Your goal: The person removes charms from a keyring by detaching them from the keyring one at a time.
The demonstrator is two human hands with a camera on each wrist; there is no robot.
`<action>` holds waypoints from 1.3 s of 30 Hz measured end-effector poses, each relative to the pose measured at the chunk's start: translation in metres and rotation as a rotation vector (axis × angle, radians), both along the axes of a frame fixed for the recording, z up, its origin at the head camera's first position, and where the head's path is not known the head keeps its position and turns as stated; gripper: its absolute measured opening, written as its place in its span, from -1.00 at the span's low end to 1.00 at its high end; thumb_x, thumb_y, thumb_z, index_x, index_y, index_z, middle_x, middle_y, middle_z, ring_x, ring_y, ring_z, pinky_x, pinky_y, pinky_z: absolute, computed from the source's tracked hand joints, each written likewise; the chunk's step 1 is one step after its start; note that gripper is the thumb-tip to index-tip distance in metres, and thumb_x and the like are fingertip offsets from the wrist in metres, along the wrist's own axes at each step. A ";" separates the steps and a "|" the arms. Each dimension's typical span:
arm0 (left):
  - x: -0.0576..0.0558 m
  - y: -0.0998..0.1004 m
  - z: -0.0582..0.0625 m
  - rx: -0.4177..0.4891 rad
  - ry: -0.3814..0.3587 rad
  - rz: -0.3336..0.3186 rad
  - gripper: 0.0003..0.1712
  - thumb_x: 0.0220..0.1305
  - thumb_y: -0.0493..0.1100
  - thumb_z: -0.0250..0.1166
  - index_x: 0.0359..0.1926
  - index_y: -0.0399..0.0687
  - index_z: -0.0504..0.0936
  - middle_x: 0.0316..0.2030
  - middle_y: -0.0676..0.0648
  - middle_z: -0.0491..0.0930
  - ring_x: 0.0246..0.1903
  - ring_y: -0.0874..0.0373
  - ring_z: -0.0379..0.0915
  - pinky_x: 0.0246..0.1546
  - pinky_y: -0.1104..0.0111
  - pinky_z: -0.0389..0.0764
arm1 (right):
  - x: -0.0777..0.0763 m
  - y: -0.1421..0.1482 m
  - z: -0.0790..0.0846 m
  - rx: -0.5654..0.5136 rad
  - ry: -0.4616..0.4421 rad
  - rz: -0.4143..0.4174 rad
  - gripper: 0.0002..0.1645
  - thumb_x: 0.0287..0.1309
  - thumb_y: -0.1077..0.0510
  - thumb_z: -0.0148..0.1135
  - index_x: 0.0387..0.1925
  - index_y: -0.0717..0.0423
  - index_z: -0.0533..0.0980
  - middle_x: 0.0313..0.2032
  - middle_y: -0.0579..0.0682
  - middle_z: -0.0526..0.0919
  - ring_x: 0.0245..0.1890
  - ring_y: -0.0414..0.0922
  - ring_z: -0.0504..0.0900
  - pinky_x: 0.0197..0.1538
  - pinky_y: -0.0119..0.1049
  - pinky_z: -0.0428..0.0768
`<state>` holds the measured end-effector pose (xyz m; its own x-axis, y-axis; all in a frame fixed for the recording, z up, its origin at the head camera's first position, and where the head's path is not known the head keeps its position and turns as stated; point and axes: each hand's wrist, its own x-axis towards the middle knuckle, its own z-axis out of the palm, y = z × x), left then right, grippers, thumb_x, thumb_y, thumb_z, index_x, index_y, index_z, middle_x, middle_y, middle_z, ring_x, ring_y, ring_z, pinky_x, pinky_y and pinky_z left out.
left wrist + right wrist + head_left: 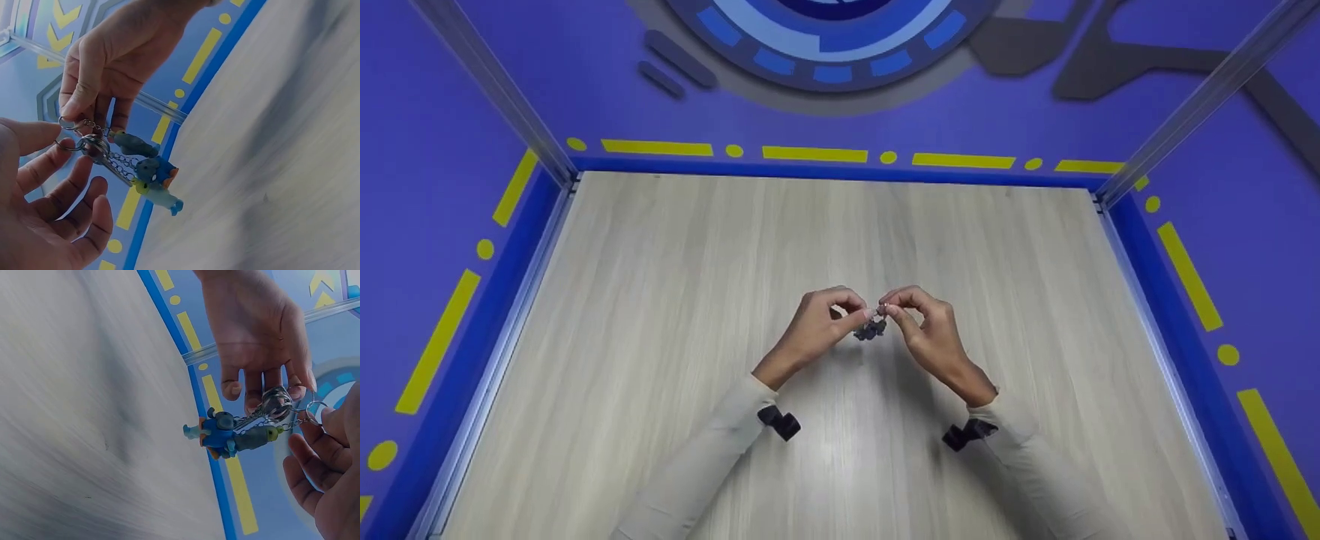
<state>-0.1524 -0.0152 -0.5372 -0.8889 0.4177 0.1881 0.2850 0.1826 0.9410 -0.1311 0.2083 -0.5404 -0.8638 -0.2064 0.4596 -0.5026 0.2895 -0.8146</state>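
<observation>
Above the middle of the table, my left hand (814, 326) and right hand (931, 334) meet at a bunch of figurine keychains (871, 330). In the left wrist view, the left thumb and index finger pinch one metal ring (66, 147). The right thumb and fingers pinch a split ring (320, 417) with a short chain, seen in the right wrist view. More rings (95, 145) cluster between the hands. From the chains hang a grey-blue figurine with a green end (256, 439), a blue figurine (218, 434) and a pale figurine (162, 198). The fingertips partly hide the rings.
The pale wood-grain table (697, 247) lies below both hands. Blue panels (840, 127) with yellow markings stand at its back and sides, joined by metal posts (502, 90). A black wrist camera (780, 422) sits on each sleeve.
</observation>
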 end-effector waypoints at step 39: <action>0.001 -0.002 -0.003 0.035 -0.078 -0.038 -0.88 0.54 -0.16 0.41 -0.09 -0.08 0.84 -0.14 0.03 0.81 -0.09 0.15 0.70 -0.05 0.11 0.72 | -0.001 0.000 0.002 0.021 0.004 -0.039 -0.95 0.45 0.37 0.37 -0.21 0.28 0.64 -0.17 0.07 0.84 -0.10 0.07 0.82 0.14 -0.27 0.70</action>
<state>-0.1518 -0.0172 -0.5401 -0.8851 0.4457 0.1339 0.2165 0.1398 0.9662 -0.1318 0.2085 -0.5383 -0.8697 -0.1820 0.4589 -0.4936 0.3260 -0.8062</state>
